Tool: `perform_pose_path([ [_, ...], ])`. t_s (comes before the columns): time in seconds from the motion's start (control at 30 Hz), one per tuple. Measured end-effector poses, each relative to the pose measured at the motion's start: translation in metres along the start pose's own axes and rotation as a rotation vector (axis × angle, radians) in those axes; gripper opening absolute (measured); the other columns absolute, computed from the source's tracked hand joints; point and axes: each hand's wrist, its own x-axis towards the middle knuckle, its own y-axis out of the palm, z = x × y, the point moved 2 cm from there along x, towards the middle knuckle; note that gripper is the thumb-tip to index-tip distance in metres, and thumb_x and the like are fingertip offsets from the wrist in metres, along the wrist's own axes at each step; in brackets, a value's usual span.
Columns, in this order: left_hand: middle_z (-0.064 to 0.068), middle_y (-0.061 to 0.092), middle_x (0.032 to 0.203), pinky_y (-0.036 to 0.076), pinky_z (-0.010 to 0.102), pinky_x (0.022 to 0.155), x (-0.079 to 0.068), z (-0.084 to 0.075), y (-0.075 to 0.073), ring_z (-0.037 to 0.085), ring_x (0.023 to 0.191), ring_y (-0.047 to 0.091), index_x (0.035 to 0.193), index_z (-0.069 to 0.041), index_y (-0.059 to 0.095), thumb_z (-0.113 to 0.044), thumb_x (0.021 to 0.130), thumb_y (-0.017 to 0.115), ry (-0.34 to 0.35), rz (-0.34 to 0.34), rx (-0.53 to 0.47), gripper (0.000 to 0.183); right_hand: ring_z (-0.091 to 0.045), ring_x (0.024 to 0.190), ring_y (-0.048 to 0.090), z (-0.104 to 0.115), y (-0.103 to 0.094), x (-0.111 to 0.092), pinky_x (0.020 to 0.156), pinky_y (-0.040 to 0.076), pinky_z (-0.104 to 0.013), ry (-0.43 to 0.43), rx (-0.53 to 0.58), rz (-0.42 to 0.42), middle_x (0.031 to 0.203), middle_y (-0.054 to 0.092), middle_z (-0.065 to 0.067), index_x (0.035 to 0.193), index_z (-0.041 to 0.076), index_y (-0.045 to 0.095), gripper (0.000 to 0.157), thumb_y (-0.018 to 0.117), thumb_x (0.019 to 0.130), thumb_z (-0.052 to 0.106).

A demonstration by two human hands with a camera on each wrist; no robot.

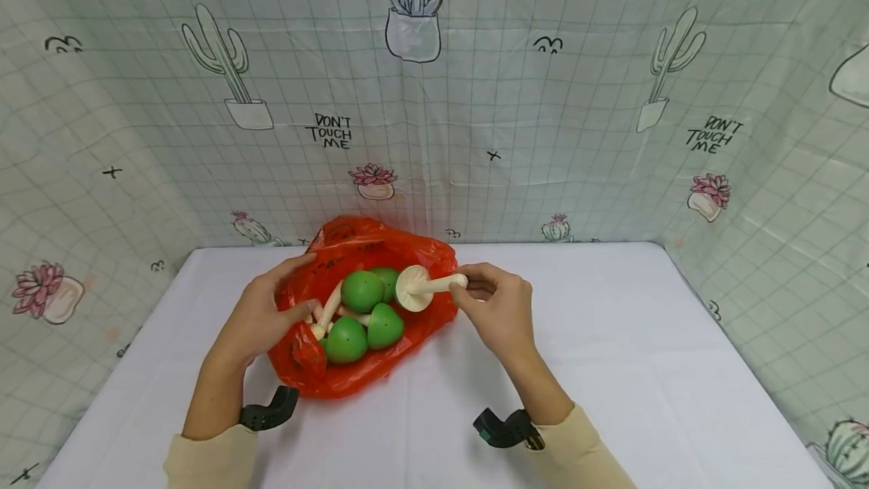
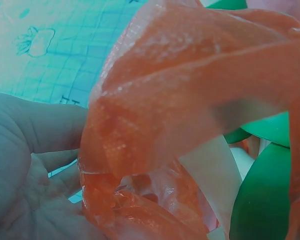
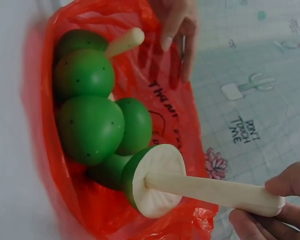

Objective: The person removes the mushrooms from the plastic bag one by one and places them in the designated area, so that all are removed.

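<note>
A red plastic bag (image 1: pixel 424 247) lies with its mouth open, holding several green-capped toy mushrooms (image 1: pixel 347 339) with cream stems. My left hand (image 1: pixel 253 317) grips the left side of the bag's mouth between thumb and fingers; in the left wrist view the crumpled film (image 2: pixel 155 100) hides part of that hand. At the bag's right side, my right hand (image 1: pixel 501 306) pinches one toy mushroom (image 1: pixel 413 290) by the end of its stem. Its cap points left over the bag, pale underside facing up; the right wrist view shows the cap's green rim (image 3: pixel 130 187) close to the others.
A white-covered table (image 1: pixel 652 368) spreads beneath the bag. Behind it hangs a grid-patterned cloth (image 1: pixel 489 89) with cactus drawings, which also rises at both sides. Each wrist carries a black camera mount (image 1: pixel 271 410).
</note>
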Motion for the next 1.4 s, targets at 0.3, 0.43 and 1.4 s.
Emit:
perform_pose_path([
  [0.3,0.025,0.041,0.161,0.036,0.069,0.114,0.0,-0.001,-0.001,0.049,0.146,0.038,0.158,-0.004,0.045,0.003,0.095,0.071,-0.001,0.004,0.0,0.069,-0.024,0.082,0.076,0.019,-0.01,0.0,0.076,0.064,-0.028,-0.021,0.042,-0.003,0.095,0.078,-0.013,0.104,-0.004,0.079,0.016,0.08,0.087,-0.004],
  [0.43,0.025,0.042,0.161,0.036,0.069,0.115,-0.001,-0.001,-0.001,0.049,0.146,0.039,0.158,-0.004,0.045,0.003,0.095,0.071,0.013,0.006,-0.006,0.068,-0.022,0.082,0.076,0.023,-0.012,0.0,0.076,0.064,-0.029,-0.016,0.076,0.002,0.096,0.078,-0.012,0.103,-0.003,0.079,0.016,0.079,0.087,-0.004],
  [1.4,0.025,0.043,0.16,0.037,0.069,0.114,-0.001,-0.003,-0.001,0.049,0.145,0.041,0.157,-0.004,0.046,0.002,0.095,0.072,0.013,0.008,-0.02,0.068,-0.023,0.09,0.076,0.037,-0.039,0.002,0.081,0.064,-0.034,-0.009,0.213,-0.072,0.104,0.077,-0.015,0.109,-0.004,0.078,0.02,0.08,0.089,-0.003],
])
